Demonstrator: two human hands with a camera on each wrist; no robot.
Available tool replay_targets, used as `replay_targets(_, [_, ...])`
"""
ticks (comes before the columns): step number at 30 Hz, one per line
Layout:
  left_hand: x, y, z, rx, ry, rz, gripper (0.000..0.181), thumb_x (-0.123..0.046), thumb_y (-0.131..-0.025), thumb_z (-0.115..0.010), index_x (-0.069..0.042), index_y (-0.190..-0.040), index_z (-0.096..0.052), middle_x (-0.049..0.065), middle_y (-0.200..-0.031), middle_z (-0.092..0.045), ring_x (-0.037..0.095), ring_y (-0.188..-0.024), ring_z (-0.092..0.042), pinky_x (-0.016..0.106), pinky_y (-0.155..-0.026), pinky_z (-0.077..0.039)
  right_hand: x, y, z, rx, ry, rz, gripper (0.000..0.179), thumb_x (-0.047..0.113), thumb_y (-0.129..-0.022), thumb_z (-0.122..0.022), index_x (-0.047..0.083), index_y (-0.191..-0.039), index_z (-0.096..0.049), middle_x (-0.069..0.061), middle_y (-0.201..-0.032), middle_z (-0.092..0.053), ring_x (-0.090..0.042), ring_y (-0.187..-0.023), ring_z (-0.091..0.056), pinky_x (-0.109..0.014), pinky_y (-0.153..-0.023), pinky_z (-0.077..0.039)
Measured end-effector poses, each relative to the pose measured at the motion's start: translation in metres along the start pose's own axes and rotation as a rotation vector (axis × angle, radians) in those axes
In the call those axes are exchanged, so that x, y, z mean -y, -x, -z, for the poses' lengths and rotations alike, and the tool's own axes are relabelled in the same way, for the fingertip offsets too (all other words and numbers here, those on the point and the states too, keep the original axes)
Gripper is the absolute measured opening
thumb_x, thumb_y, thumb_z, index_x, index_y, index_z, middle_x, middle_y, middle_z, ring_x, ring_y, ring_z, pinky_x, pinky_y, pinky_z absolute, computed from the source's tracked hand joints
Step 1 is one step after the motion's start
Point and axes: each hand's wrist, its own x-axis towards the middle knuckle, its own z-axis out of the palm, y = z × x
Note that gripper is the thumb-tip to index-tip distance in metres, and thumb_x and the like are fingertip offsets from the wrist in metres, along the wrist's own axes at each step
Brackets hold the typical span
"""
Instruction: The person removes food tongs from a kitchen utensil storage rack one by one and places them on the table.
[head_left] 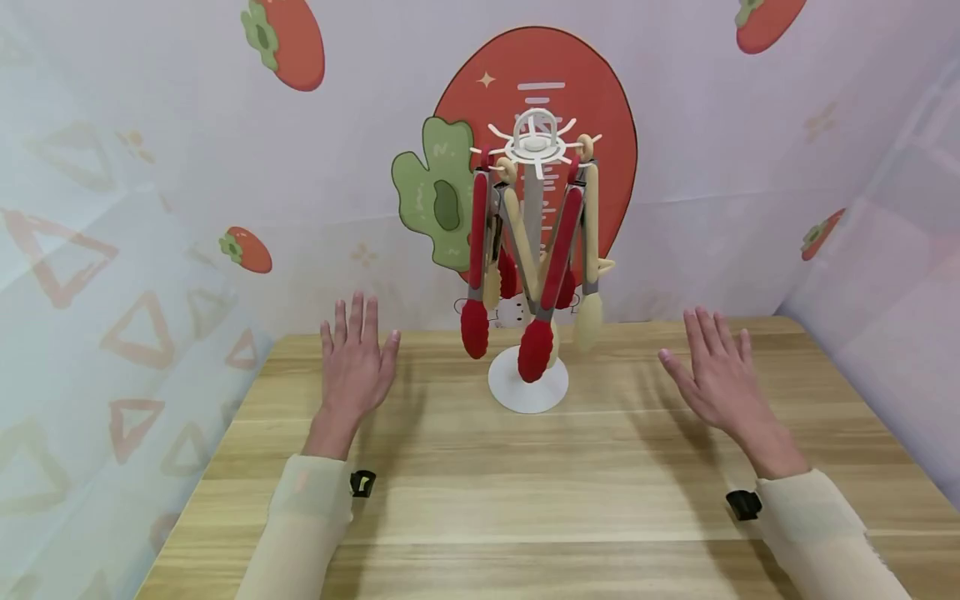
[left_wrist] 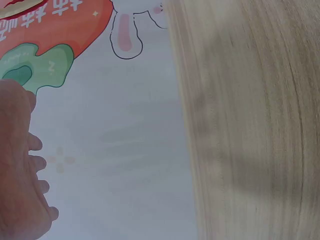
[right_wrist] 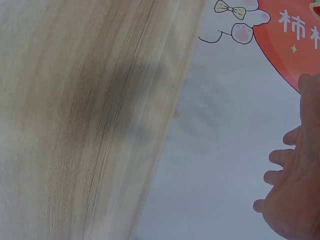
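Note:
My left hand [head_left: 352, 367] is held palm down with straight fingers, over the left side of the wooden table. On the right side, my right hand [head_left: 716, 379] is stretched out the same way, its thumb spread toward the middle. Neither hand holds anything. Between them stands a white hanging rack [head_left: 535, 148] on a round white base [head_left: 528, 398]. From its hooks hang several tongs, among them red tongs [head_left: 561, 250] in front, other red tongs [head_left: 478, 242] at the left and cream tongs [head_left: 592, 217] at the right. Some tongs behind are partly hidden.
The wooden table [head_left: 480, 500] ends at a white backdrop [head_left: 337, 167] printed with red fruit. Pale cloth walls rise at the left and right. A small black device [head_left: 363, 483] sits at the left cuff, another black device [head_left: 743, 504] at the right cuff.

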Motion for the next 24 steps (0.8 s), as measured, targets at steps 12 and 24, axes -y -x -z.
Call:
replay_targets(12, [-0.006, 0.003, 0.004, -0.014, 0.052, -0.014, 0.069, -0.046, -0.110, -0.029, -0.004, -0.162, -0.013, 0.018, -0.168, -0.008, 0.037, -0.154, 0.002, 0.063, -0.119, -0.004, 0.003, -0.002, 0.006, -0.027, -0.074, 0.024, 0.076, 0.044, -0.109, -0.037, -0.004, -0.160, -0.008, -0.030, -0.164, -0.008, -0.047, -0.152, -0.001, -0.067, -0.116, 0.006])
replay_targets(24, [-0.020, 0.009, 0.008, -0.083, 0.151, -0.073, 0.063, -0.036, -0.109, -0.042, 0.005, -0.154, -0.032, 0.028, -0.158, -0.031, 0.047, -0.146, -0.026, 0.058, -0.117, -0.023, 0.022, -0.022, 0.024, -0.069, -0.305, 0.049, 0.068, 0.035, -0.109, -0.046, -0.003, -0.159, -0.019, -0.033, -0.158, -0.026, -0.055, -0.142, -0.026, -0.071, -0.110, -0.022])
